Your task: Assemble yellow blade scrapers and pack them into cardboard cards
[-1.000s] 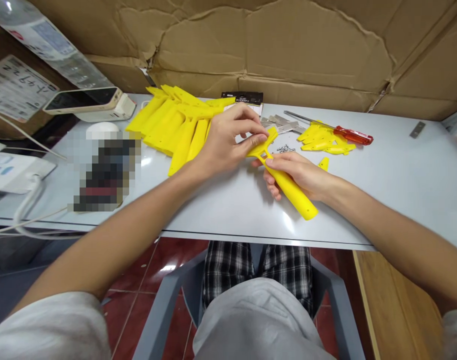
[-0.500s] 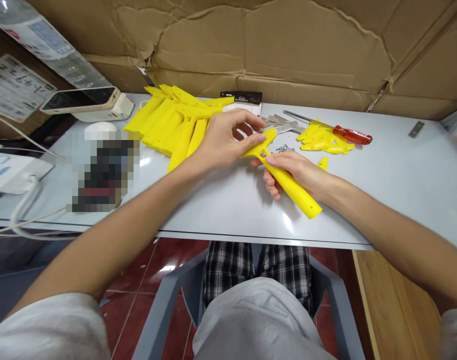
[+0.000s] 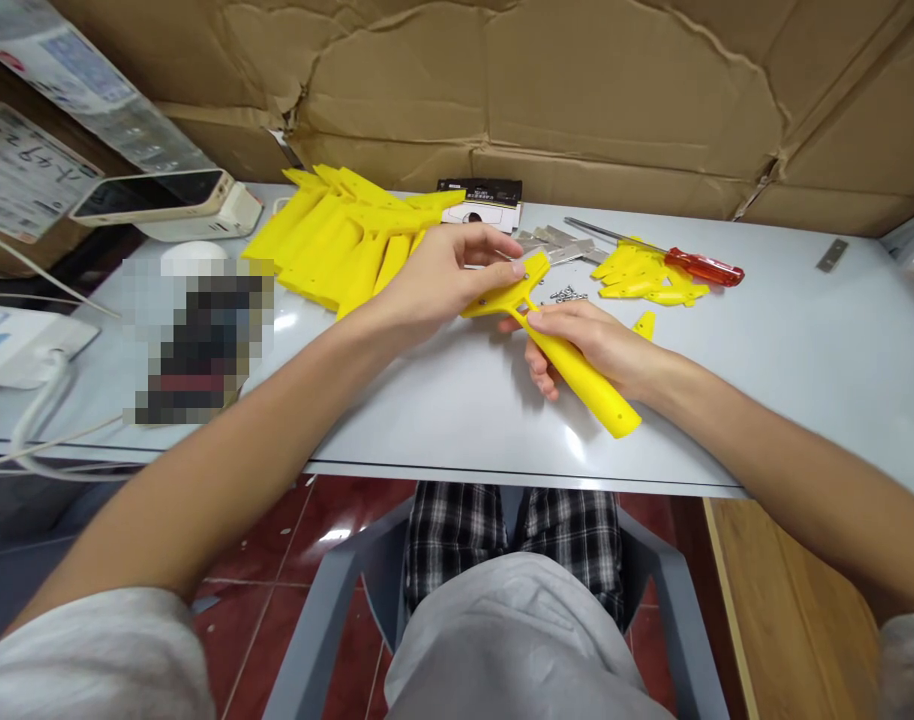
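Observation:
A yellow T-shaped plastic scraper handle (image 3: pixel 588 385) is tilted above the table, its wide head up and its grip pointing down to the right. My right hand (image 3: pixel 577 335) is wrapped round the grip just below the head, thumb on top. My left hand (image 3: pixel 457 265) pinches the head, its thumb lying on the upper face and its other fingers arched behind. Small dark screws show in the head, one beside the thumb tip. Beyond the hands lie loose screws (image 3: pixel 568 294), flat metal blades (image 3: pixel 562 247) and small yellow plastic pieces (image 3: pixel 629 272).
More yellow scraper handles (image 3: pixel 318 245) are piled at the left. A red-handled screwdriver (image 3: pixel 704 267) rests across the small pieces. A black-and-white packet (image 3: pixel 494 192) lies near the cardboard (image 3: pixel 397 100). One metal plate (image 3: pixel 832 256) sits far right; a phone (image 3: pixel 153 195) stands left.
My left thumb and fingers have shifted slightly left on the head, and more of its face and screws show. The right hand keeps its hold.

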### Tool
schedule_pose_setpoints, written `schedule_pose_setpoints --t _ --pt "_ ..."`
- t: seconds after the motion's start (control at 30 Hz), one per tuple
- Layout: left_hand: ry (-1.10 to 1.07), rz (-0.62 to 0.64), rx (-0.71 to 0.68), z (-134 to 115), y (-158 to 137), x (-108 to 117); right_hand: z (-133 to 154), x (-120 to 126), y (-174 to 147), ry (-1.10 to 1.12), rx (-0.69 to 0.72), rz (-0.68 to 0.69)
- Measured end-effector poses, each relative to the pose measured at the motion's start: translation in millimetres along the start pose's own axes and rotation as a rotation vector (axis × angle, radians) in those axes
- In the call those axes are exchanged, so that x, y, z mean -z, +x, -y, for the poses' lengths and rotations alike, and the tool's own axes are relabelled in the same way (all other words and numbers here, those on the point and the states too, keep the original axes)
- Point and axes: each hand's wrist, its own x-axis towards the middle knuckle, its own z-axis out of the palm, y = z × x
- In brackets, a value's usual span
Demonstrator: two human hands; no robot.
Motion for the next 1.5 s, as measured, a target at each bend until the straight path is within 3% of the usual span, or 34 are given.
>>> schedule_pose_setpoints --t 0.47,1.03,1.2,1.5 --pt "-0.103 -0.034 0.059 -1.2 -2.1 -4.2 -1.5 0.3 -0.1 -0.034 0.011 0.015" --pt "0.031 -0.028 0.079 -8.0 -3.2 -1.0 -1.9 1.4 0.4 -0.061 0.012 0.036" --pt "0.067 -0.052 0.016 -6.8 -2.6 -0.7 -3.9 1.9 0.3 -0.069 0.024 0.036" --pt "-0.072 0.002 0.032 -0.8 -3.1 -0.3 -3.0 0.9 0.5 -0.056 0.018 0.030"
